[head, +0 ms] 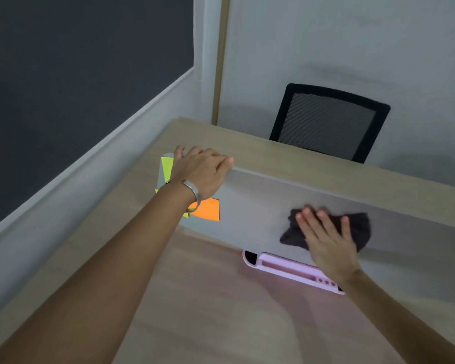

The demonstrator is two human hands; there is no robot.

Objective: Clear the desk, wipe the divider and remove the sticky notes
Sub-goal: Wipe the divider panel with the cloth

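Note:
A grey divider (258, 206) runs across the wooden desk (216, 311). My left hand (202, 172) grips its top edge near the left end. My right hand (326, 243) presses a dark grey cloth (357, 229) flat against the divider's face, fingers spread. An orange sticky note (208, 210) is stuck on the divider just below my left wrist. A yellow-green sticky note (166, 168) sits at the divider's left end, partly hidden by my left hand. Another yellow-green bit (185, 214) peeks out beside the orange note.
A pink desk organiser (286, 267) lies on the desk at the divider's foot, partly under my right wrist. A black mesh chair (329, 122) stands beyond the far desk. A dark panel and pale wall close off the left side.

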